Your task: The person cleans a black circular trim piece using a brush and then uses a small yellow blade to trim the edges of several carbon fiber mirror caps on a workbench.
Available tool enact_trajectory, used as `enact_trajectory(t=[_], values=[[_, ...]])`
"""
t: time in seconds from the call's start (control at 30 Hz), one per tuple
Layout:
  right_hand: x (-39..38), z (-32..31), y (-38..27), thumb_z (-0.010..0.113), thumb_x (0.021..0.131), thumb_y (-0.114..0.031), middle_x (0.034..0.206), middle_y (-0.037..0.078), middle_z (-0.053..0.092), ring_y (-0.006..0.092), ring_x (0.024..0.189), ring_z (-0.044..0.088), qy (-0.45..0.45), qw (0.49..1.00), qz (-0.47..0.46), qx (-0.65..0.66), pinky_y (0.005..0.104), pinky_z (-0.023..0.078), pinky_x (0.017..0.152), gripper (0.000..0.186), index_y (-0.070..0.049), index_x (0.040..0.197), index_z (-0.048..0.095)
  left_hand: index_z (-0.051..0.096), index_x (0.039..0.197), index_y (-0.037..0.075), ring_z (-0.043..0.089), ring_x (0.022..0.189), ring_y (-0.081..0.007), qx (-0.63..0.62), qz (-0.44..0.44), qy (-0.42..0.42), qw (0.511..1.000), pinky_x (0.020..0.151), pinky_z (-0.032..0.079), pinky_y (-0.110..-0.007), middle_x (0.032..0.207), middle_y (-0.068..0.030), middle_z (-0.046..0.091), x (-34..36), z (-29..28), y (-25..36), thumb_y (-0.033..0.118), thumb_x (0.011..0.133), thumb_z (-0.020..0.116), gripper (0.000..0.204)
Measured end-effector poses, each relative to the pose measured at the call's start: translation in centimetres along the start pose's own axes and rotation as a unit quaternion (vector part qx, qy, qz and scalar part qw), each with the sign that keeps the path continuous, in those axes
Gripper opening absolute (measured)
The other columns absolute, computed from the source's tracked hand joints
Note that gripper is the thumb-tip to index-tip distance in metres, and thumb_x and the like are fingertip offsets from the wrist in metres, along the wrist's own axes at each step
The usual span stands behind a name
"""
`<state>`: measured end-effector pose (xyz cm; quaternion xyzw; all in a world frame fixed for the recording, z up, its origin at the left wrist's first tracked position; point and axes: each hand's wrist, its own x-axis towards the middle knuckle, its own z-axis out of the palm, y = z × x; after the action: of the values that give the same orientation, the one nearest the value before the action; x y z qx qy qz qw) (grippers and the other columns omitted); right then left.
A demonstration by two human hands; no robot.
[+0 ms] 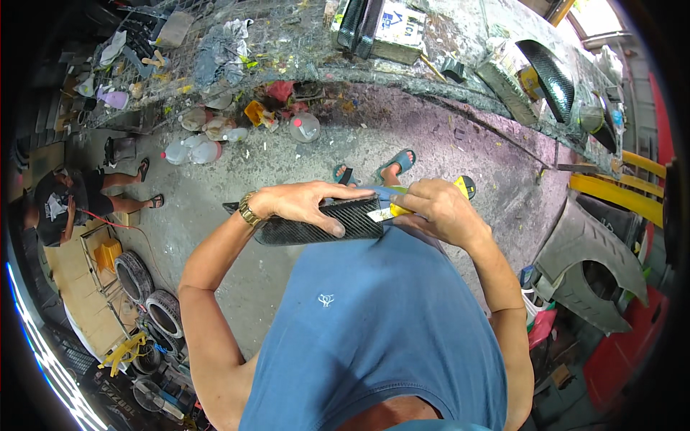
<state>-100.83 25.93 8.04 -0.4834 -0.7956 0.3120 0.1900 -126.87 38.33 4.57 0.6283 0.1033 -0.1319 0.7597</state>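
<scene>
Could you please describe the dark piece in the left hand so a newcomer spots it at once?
Find the blue shirt, lower centre. At its upper edge, the left hand grips a long, black, woven-patterned piece. Unlike the curved black piece on the bench, it is held, beside a yellow tool in the right hand.

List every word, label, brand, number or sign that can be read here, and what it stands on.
White rectangular package: large blue and dark lettering, described, not copied.
Black flat surface, lower left: pale lettering, likewise not copied.
Blue fabric shirt: small white emblem, too small to read.
Black T-shirt: white print, too blurred.
Yellow handheld tool: any markings too small.
</scene>
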Motion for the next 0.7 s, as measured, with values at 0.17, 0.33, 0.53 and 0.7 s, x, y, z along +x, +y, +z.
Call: enact_trajectory(t=[0.17, 0.33, 0.53, 0.7], values=[[0.2, -0.3, 0.1, 0.073, 0.075, -0.025, 0.072, 0.007, 0.054, 0.0267, 0.074, 0.06, -0.004, 1.0, -0.009, -0.017, 0.0395, 0.047, 0.065, 0.027, -0.007, 0.094, 0.065, 0.035, 0.146, 0.009, 0.037, 0.135, -0.0247, 0.021, 0.008, -0.005, 1.0, 0.113, 0.026, -0.039, 0.145, -0.0112, 0.041, 0.4, 0.2, -0.3, 0.035, 0.073, 0.079, 0.089], [0.1, -0.6, -0.1, 0.073, 0.074, -0.023, 0.073, 0.007, 0.054, 0.0262, 0.075, 0.06, -0.022, 0.999, -0.02, -0.02, 0.0394, 0.047, 0.066, 0.026, -0.008, 0.093, 0.065, 0.035, 0.146, 0.01, 0.037, 0.135, -0.025, 0.026, -0.011, -0.023, 0.999, 0.113, 0.026, -0.039, 0.146, -0.0114, 0.041, 0.4, 0.2, 0.2, 0.035, 0.072, 0.08, 0.09], [-0.8, 0.2, 0.0, 0.073, 0.074, -0.023, 0.073, 0.007, 0.055, 0.0262, 0.077, 0.06, -0.004, 1.0, -0.014, -0.015, 0.0394, 0.048, 0.067, 0.025, -0.009, 0.093, 0.065, 0.035, 0.146, 0.01, 0.036, 0.136, -0.0256, -0.003, 0.008, -0.017, 1.0, 0.113, 0.026, -0.04, 0.146, -0.0118, 0.041, 0.5, 0.5, -0.9, 0.037, 0.07, 0.08, 0.092], [-0.5, -0.1, 0.1, 0.073, 0.074, -0.024, 0.073, 0.007, 0.055, 0.0262, 0.076, 0.06, -0.021, 1.0, -0.002, -0.007, 0.0399, 0.048, 0.067, 0.026, -0.008, 0.093, 0.065, 0.036, 0.146, 0.01, 0.035, 0.136, -0.0255, 0.001, 0.015, -0.034, 0.999, 0.114, 0.025, -0.041, 0.147, -0.0113, 0.04, 0.7, 0.3, -1.2, 0.038, 0.069, 0.081, 0.093]])
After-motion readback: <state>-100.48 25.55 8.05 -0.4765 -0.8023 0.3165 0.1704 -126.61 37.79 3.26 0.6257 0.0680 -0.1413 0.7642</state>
